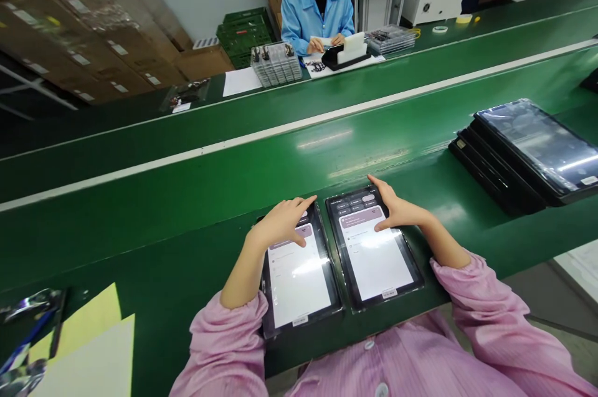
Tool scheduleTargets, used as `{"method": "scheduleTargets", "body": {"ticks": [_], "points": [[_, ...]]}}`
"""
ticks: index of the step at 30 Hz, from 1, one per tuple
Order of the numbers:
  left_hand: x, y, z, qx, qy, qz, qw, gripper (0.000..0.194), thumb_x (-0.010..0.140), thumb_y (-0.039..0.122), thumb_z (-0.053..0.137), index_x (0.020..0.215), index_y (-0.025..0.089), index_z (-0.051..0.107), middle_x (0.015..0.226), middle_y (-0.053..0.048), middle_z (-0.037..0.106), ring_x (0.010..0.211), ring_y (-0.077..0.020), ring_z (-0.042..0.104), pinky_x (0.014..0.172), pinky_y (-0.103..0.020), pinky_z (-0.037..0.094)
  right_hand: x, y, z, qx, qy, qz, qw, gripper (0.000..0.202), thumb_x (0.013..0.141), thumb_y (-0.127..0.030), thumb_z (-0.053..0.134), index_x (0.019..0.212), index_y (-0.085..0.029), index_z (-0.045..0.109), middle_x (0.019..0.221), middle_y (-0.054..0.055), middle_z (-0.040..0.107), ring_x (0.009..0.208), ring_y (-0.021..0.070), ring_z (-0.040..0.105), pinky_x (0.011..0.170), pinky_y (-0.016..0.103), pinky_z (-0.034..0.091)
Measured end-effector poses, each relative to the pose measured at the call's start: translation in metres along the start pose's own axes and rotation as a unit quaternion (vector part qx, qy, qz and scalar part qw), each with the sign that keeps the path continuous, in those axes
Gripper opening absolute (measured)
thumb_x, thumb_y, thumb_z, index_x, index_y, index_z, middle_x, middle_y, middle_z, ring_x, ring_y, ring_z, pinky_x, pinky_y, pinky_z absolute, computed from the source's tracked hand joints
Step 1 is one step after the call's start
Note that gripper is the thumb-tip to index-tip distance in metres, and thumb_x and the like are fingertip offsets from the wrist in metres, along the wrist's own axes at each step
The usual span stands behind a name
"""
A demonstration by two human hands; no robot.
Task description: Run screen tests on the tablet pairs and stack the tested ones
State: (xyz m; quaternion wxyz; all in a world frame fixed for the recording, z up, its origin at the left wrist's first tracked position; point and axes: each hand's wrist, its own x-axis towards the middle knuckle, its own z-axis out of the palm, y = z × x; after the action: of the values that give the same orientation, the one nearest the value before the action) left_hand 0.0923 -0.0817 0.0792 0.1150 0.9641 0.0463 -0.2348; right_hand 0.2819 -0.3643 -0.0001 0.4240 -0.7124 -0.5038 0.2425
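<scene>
Two black-framed tablets with lit white screens lie side by side on the green bench, a narrow gap between them. My left hand (283, 222) rests over the top of the left tablet (299, 285), thumb on its screen and fingers spread toward the top edge. Over the upper right part of the right tablet (374, 260) is my right hand (395, 207), its thumb on the screen and its index finger stretched past the top right corner. Both screens show a pinkish panel near the top, and a small label sits at each lower edge.
A stack of dark tablets (537, 141) stands at the right. Yellow and white sheets (93, 347) lie at the lower left beside a blue pen. Across the green conveyor (261, 166), a person in a blue jacket (299, 7) works near stacked clear trays (276, 65).
</scene>
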Motion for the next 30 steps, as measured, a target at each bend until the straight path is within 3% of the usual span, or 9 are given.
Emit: {"method": "scheduleTargets", "body": {"ticks": [3, 7, 10, 13, 16, 18, 21, 27, 30], "points": [[0.003, 0.003, -0.001, -0.024, 0.031, -0.042, 0.998, 0.098, 0.067, 0.033, 0.080, 0.152, 0.030, 0.032, 0.142, -0.009, 0.058, 0.126, -0.0334, 0.058, 0.092, -0.037, 0.051, 0.003, 0.001, 0.004, 0.011, 0.033, 0.024, 0.999, 0.115, 0.070, -0.045, 0.082, 0.158, -0.020, 0.012, 0.157, 0.020, 0.028, 0.145, 0.0377, 0.027, 0.117, 0.058, 0.024], [0.005, -0.001, -0.007, -0.089, 0.079, -0.080, 0.990, 0.060, 0.085, 0.025, 0.062, 0.142, 0.032, 0.046, 0.131, -0.003, 0.067, 0.120, -0.0269, 0.063, 0.090, -0.035, 0.051, 0.010, 0.011, 0.005, 0.084, 0.146, 0.079, 0.983, 0.078, 0.085, -0.032, 0.061, 0.153, -0.019, 0.025, 0.134, 0.016, 0.058, 0.129, 0.0297, 0.052, 0.112, 0.054, 0.037], [0.002, -0.001, -0.009, -0.056, 0.083, -0.074, 0.992, 0.049, 0.093, 0.024, 0.047, 0.141, 0.030, 0.050, 0.129, -0.004, 0.068, 0.115, -0.0269, 0.065, 0.090, -0.036, 0.051, 0.011, 0.016, 0.002, 0.154, 0.186, 0.127, 0.962, 0.061, 0.088, -0.032, 0.055, 0.146, -0.020, 0.038, 0.124, 0.014, 0.065, 0.121, 0.0275, 0.059, 0.109, 0.052, 0.041], [-0.004, -0.001, -0.007, -0.048, 0.038, -0.026, 0.998, 0.058, 0.096, 0.036, 0.045, 0.152, 0.028, 0.034, 0.146, -0.008, 0.055, 0.125, -0.0294, 0.059, 0.100, -0.041, 0.047, 0.006, 0.012, -0.004, 0.178, 0.135, 0.137, 0.965, 0.069, 0.085, -0.039, 0.065, 0.146, -0.023, 0.037, 0.136, 0.015, 0.058, 0.129, 0.0306, 0.052, 0.111, 0.054, 0.040], [-0.010, -0.003, 0.001, -0.040, -0.011, 0.014, 0.999, 0.090, 0.088, 0.046, 0.060, 0.158, 0.025, 0.009, 0.161, -0.014, 0.027, 0.146, -0.0327, 0.034, 0.118, -0.055, 0.024, -0.002, 0.003, -0.009, 0.132, 0.040, 0.094, 0.986, 0.101, 0.074, -0.044, 0.080, 0.154, -0.023, 0.023, 0.154, 0.018, 0.037, 0.144, 0.0349, 0.032, 0.116, 0.055, 0.030], [-0.012, -0.002, 0.008, -0.005, -0.024, 0.031, 0.999, 0.108, 0.081, 0.047, 0.069, 0.158, 0.025, -0.003, 0.163, -0.019, 0.015, 0.152, -0.0346, 0.015, 0.118, -0.064, 0.008, -0.006, -0.001, -0.011, 0.088, -0.008, 0.055, 0.995, 0.116, 0.071, -0.045, 0.084, 0.158, -0.022, 0.011, 0.162, 0.017, 0.018, 0.149, 0.0350, 0.018, 0.121, 0.053, 0.021], [-0.013, 0.001, 0.015, 0.030, -0.035, 0.038, 0.998, 0.121, 0.076, 0.048, 0.075, 0.157, 0.023, -0.013, 0.162, -0.027, 0.006, 0.152, -0.0361, 0.002, 0.115, -0.069, 0.001, -0.009, -0.003, -0.011, 0.043, -0.047, 0.017, 0.998, 0.128, 0.068, -0.045, 0.086, 0.159, -0.022, 0.000, 0.165, 0.015, 0.001, 0.151, 0.0351, 0.007, 0.123, 0.050, 0.013], [-0.015, 0.009, 0.011, 0.044, -0.052, 0.025, 0.997, 0.124, 0.074, 0.045, 0.076, 0.156, 0.019, -0.014, 0.160, -0.032, 0.001, 0.151, -0.0374, -0.002, 0.114, -0.070, -0.002, -0.006, -0.004, -0.009, 0.049, -0.042, 0.014, 0.998, 0.133, 0.060, -0.041, 0.091, 0.159, -0.020, 0.006, 0.164, 0.017, 0.005, 0.150, 0.0374, 0.007, 0.123, 0.051, 0.011], [-0.015, 0.012, 0.012, 0.049, -0.045, 0.026, 0.997, 0.124, 0.074, 0.046, 0.076, 0.156, 0.019, -0.013, 0.160, -0.032, 0.002, 0.151, -0.0389, 0.000, 0.114, -0.070, 0.000, -0.010, -0.002, -0.009, 0.137, 0.006, 0.076, 0.988, 0.121, 0.064, -0.043, 0.087, 0.158, -0.025, 0.012, 0.161, 0.018, 0.019, 0.148, 0.0372, 0.020, 0.119, 0.056, 0.023]]}}
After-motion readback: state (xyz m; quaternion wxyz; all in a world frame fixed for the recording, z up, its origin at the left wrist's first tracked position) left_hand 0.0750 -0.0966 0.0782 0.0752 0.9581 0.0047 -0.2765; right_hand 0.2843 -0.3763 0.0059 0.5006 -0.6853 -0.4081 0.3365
